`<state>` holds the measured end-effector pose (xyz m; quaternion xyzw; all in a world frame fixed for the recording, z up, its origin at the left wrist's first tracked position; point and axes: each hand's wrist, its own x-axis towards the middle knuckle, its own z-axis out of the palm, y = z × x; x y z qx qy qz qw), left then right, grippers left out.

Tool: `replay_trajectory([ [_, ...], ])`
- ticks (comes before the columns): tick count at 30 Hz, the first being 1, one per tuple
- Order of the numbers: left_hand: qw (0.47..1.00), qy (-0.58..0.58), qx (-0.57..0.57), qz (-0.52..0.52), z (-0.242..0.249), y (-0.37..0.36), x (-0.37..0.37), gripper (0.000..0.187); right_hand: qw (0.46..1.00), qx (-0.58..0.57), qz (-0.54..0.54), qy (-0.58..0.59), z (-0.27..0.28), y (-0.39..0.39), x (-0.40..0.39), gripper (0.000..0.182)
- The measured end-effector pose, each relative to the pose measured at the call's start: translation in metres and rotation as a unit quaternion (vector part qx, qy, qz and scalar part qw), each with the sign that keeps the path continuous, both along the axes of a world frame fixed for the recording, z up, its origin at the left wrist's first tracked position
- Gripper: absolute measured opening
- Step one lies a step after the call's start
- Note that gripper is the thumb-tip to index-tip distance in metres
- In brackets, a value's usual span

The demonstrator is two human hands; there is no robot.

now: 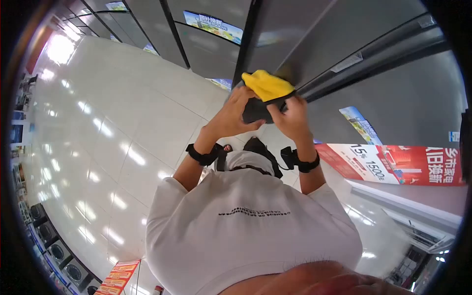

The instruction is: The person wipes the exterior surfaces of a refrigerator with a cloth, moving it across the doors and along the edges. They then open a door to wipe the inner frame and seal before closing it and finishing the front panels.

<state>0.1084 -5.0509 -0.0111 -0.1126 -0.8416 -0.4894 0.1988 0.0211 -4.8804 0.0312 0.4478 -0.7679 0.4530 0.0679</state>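
Observation:
A yellow cloth [268, 86] with a dark edge and a grey side [255, 111] hangs between my two hands, in front of a dark refrigerator door. My left hand [236, 112] is at the cloth's left side, its fingers bent round the edge and the thumb reaching toward the grey part. On the other side, my right hand [292, 117] pinches the cloth's dark-edged corner. Black bands sit on both wrists.
Dark refrigerators [305, 39] with promotional stickers stand ahead and to the right. A red and white sign [393, 163] is at the right. Washing machines [57, 251] line the lower left, near a red sign [118, 278]. Glossy floor tiles [123, 113] extend to the left.

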Motion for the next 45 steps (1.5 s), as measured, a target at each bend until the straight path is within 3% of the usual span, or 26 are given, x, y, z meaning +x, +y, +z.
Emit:
replay_trajectory([
  [2, 0.989, 0.139, -0.047, 0.032, 0.018, -0.002, -0.008, 0.065, 0.996, -0.069, 0.021, 0.048, 0.023, 0.001, -0.004, 0.032],
  [5, 0.951, 0.284, -0.067, 0.101, 0.044, 0.001, -0.035, 0.062, 0.983, -0.147, 0.055, 0.097, 0.050, 0.004, -0.023, 0.033],
  [9, 0.928, 0.334, -0.056, 0.152, 0.054, 0.006, -0.059, 0.056, 0.983, -0.167, 0.046, 0.067, 0.061, 0.009, -0.030, 0.038],
  [11, 0.926, 0.348, -0.031, 0.145, 0.028, 0.008, -0.068, 0.054, 0.952, -0.270, 0.073, 0.122, 0.066, -0.005, -0.026, 0.036],
  [13, 0.934, 0.314, -0.040, 0.168, -0.004, 0.006, -0.066, 0.055, 0.968, -0.240, 0.039, 0.061, 0.058, 0.002, -0.013, 0.026],
  [15, 0.969, 0.165, 0.011, 0.182, -0.044, 0.000, -0.067, 0.056, 0.985, -0.140, 0.010, -0.096, 0.046, 0.006, -0.009, 0.017],
  [17, 0.978, 0.108, 0.031, 0.174, -0.070, 0.000, -0.065, 0.056, 0.977, -0.142, 0.027, -0.156, 0.003, 0.006, -0.021, 0.018],
  [19, 0.984, 0.044, 0.057, 0.164, -0.096, 0.008, -0.059, 0.056, 0.987, -0.080, 0.026, -0.134, -0.019, 0.008, -0.024, 0.022],
  [21, 0.979, -0.006, 0.007, 0.202, -0.117, 0.012, -0.062, 0.057, 0.987, -0.093, 0.020, -0.128, -0.038, 0.003, -0.023, 0.023],
  [23, 0.981, 0.014, -0.031, 0.190, -0.136, 0.010, -0.067, 0.058, 0.987, -0.107, 0.011, -0.122, -0.043, 0.005, -0.021, 0.023],
  [25, 0.988, 0.012, 0.026, 0.149, -0.116, 0.011, -0.067, 0.059, 0.996, -0.070, -0.054, 0.014, -0.037, 0.009, -0.019, 0.023],
  [27, 0.988, 0.026, 0.073, 0.133, -0.088, 0.015, -0.068, 0.060, 0.991, -0.111, -0.074, 0.003, -0.026, 0.012, -0.019, 0.022],
  [29, 0.982, 0.098, 0.080, 0.138, -0.055, 0.018, -0.065, 0.061, 0.935, -0.322, -0.140, -0.053, -0.026, 0.015, -0.029, 0.022],
  [30, 0.984, 0.105, 0.047, 0.135, -0.049, 0.017, -0.067, 0.062, 0.935, -0.320, -0.140, -0.056, -0.030, 0.018, -0.036, 0.022],
  [32, 0.987, 0.095, 0.052, 0.122, -0.036, 0.022, -0.064, 0.061, 0.887, -0.409, -0.083, -0.198, -0.035, 0.024, -0.050, 0.011],
  [35, 0.993, 0.044, 0.084, 0.077, -0.052, 0.033, -0.069, 0.052, 0.920, -0.309, -0.083, -0.226, -0.031, 0.028, -0.042, 0.012],
  [36, 0.990, -0.006, 0.128, 0.051, -0.063, 0.038, -0.068, 0.047, 0.938, -0.253, -0.101, -0.213, -0.015, 0.021, -0.028, 0.022],
  [38, 0.984, -0.057, 0.171, 0.014, -0.094, 0.040, -0.066, 0.042, 0.953, -0.205, -0.060, -0.215, -0.039, 0.024, -0.032, 0.022],
  [40, 0.997, -0.026, 0.069, 0.038, -0.131, 0.034, -0.061, 0.039, 0.944, -0.217, -0.065, -0.239, -0.069, 0.017, -0.032, 0.023],
  [45, 0.991, -0.125, 0.025, 0.030, -0.145, 0.031, -0.039, 0.045, 0.946, -0.188, -0.057, -0.259, -0.105, 0.013, -0.038, 0.027],
])
